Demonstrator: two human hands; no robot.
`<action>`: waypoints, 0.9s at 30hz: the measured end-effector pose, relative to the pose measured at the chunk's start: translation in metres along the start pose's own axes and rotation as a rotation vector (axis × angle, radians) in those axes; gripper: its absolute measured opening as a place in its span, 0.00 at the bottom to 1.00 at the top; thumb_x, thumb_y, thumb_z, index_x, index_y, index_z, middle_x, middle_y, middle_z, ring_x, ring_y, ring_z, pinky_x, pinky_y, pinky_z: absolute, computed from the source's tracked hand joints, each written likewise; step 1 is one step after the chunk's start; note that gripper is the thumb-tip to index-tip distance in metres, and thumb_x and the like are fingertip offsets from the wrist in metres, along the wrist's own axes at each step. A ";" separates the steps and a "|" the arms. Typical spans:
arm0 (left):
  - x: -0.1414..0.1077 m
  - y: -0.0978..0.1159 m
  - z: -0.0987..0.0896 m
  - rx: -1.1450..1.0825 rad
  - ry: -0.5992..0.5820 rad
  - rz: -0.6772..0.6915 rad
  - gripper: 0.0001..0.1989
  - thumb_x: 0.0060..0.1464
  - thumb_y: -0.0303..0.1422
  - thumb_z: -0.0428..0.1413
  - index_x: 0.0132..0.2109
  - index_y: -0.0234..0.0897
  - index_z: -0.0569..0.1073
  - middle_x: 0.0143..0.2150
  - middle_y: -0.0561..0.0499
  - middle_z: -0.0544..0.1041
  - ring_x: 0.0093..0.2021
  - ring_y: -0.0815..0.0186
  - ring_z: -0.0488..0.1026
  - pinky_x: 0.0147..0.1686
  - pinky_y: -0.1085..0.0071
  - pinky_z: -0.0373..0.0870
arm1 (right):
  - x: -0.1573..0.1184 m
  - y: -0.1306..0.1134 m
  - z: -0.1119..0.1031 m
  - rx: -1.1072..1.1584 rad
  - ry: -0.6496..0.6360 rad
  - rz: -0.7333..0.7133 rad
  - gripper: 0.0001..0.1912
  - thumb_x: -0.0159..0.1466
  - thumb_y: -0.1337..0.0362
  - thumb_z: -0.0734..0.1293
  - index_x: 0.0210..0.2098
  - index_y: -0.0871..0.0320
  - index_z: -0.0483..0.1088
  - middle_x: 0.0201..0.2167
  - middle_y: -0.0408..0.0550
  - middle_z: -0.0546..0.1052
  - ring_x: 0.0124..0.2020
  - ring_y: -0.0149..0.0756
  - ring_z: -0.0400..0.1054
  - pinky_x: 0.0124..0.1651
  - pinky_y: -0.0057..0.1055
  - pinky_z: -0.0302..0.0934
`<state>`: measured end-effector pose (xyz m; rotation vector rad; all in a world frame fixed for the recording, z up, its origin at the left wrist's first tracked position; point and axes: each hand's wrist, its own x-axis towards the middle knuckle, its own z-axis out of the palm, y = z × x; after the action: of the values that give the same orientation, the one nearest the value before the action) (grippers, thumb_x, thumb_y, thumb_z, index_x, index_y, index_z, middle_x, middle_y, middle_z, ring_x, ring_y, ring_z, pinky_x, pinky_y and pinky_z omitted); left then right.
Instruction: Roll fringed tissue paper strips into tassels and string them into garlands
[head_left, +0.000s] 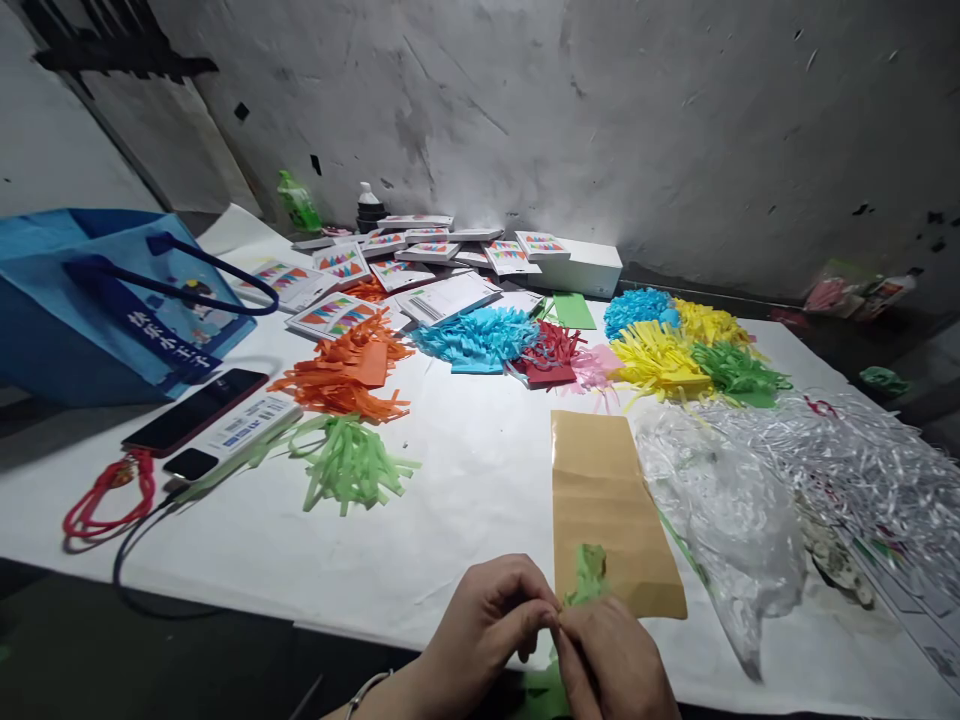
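Observation:
At the front edge of the table, my left hand [491,620] and my right hand [611,655] meet, fingertips pinched together on a piece of green tissue paper [589,575]. Part of the green paper shows above my right hand, and more hangs below between the hands. A brown paper sheet [607,500] lies flat just beyond my right hand. To the left is a light green fringed tassel [352,465]. Behind it sits an orange tassel bundle [349,370]. The exact grip of the fingertips is partly hidden.
Blue [484,335], red [551,352] and yellow [660,355] tassels line the middle, before stacked printed packets [450,297]. A blue bag [90,320], phone [196,410] and power bank [232,435] are left. Clear plastic [735,520] and silvery strands [855,460] cover the right.

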<state>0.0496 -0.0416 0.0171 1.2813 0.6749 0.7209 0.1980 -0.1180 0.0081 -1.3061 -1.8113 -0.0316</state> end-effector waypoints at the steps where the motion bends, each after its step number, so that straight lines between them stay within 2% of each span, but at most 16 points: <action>1: 0.000 0.000 0.000 -0.004 0.008 -0.008 0.20 0.55 0.47 0.63 0.29 0.32 0.75 0.27 0.52 0.70 0.20 0.74 0.64 0.21 0.77 0.61 | -0.002 0.000 0.001 0.031 0.001 0.048 0.09 0.70 0.71 0.60 0.35 0.56 0.68 0.25 0.42 0.74 0.25 0.33 0.68 0.32 0.30 0.59; 3: 0.000 0.000 0.001 -0.014 0.024 -0.017 0.20 0.54 0.47 0.63 0.28 0.32 0.75 0.26 0.53 0.70 0.21 0.74 0.63 0.21 0.78 0.60 | -0.006 0.001 0.001 0.070 0.015 0.127 0.07 0.71 0.69 0.61 0.37 0.55 0.69 0.27 0.42 0.75 0.27 0.33 0.69 0.33 0.29 0.60; 6: 0.001 -0.001 0.002 -0.028 0.027 0.005 0.20 0.54 0.46 0.63 0.28 0.32 0.76 0.27 0.52 0.70 0.21 0.74 0.64 0.22 0.78 0.61 | -0.009 -0.001 0.002 0.128 0.024 0.184 0.11 0.72 0.64 0.60 0.33 0.54 0.69 0.23 0.41 0.74 0.24 0.31 0.69 0.29 0.26 0.60; 11: 0.001 0.001 0.000 -0.030 -0.041 0.025 0.16 0.58 0.45 0.62 0.35 0.34 0.80 0.33 0.50 0.72 0.24 0.72 0.69 0.26 0.76 0.66 | -0.010 0.000 0.005 0.139 0.059 0.295 0.14 0.73 0.60 0.59 0.33 0.54 0.71 0.24 0.42 0.75 0.25 0.31 0.71 0.29 0.25 0.61; 15: -0.001 0.002 -0.003 -0.021 -0.070 -0.017 0.14 0.56 0.43 0.63 0.36 0.35 0.81 0.32 0.50 0.73 0.27 0.69 0.70 0.29 0.74 0.68 | -0.013 0.002 0.009 0.199 0.079 0.335 0.18 0.73 0.55 0.58 0.33 0.53 0.72 0.23 0.42 0.74 0.23 0.31 0.71 0.27 0.24 0.63; 22: 0.000 0.000 -0.001 -0.094 -0.045 -0.044 0.14 0.55 0.42 0.65 0.34 0.34 0.78 0.32 0.52 0.71 0.27 0.70 0.67 0.26 0.76 0.65 | -0.017 0.003 0.013 0.131 0.093 0.199 0.10 0.71 0.66 0.60 0.35 0.54 0.70 0.24 0.43 0.74 0.26 0.31 0.70 0.31 0.25 0.62; 27: -0.001 -0.003 0.001 -0.070 -0.027 -0.022 0.14 0.55 0.42 0.64 0.32 0.34 0.78 0.30 0.52 0.70 0.27 0.71 0.65 0.27 0.77 0.63 | -0.018 0.002 0.012 0.143 0.096 0.225 0.09 0.71 0.67 0.60 0.35 0.54 0.69 0.23 0.42 0.73 0.25 0.32 0.69 0.29 0.25 0.60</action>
<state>0.0496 -0.0433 0.0140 1.2154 0.6361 0.7021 0.1933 -0.1244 -0.0120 -1.3744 -1.5482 0.1525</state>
